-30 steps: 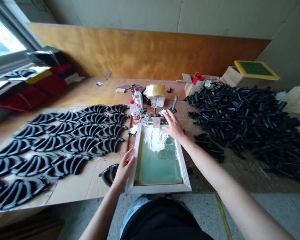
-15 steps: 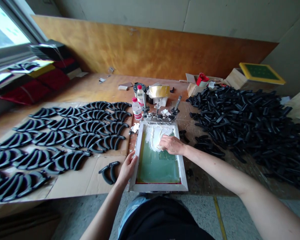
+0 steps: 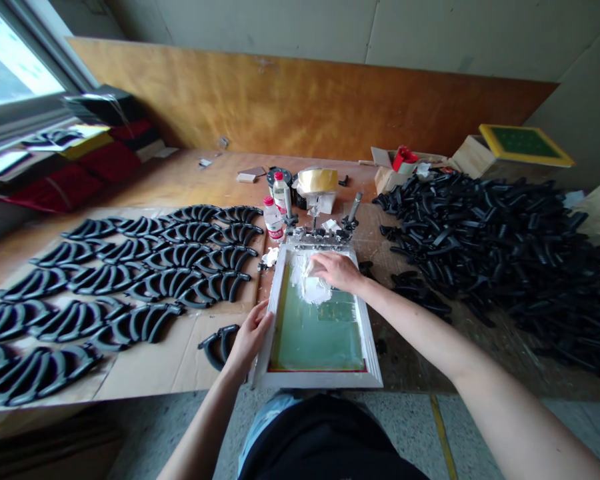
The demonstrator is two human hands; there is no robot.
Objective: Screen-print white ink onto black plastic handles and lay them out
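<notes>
A white-framed printing screen [image 3: 325,379] with green mesh lies at the table's near edge, hinged to a metal clamp [image 3: 320,233] at its far end. A smear of white ink [image 3: 313,290] covers the far part of the mesh. My right hand [image 3: 334,270] rests on that ink with the fingers curled down; what they hold is hidden. My left hand [image 3: 250,333] grips the frame's left rail. A black curved part [image 3: 219,343] lies just left of that hand.
Rows of black curved parts [image 3: 130,280] lie on cardboard [image 3: 165,367] to the left. A big heap of the same parts [image 3: 505,247] fills the right. Two small bottles [image 3: 273,220], a tape roll [image 3: 317,180] and a yellow-framed screen [image 3: 525,143] stand farther back.
My right hand left the clamp end, came down onto the mesh, drew toward me through the ink, then slid back up a little. My left hand stayed on the frame.
</notes>
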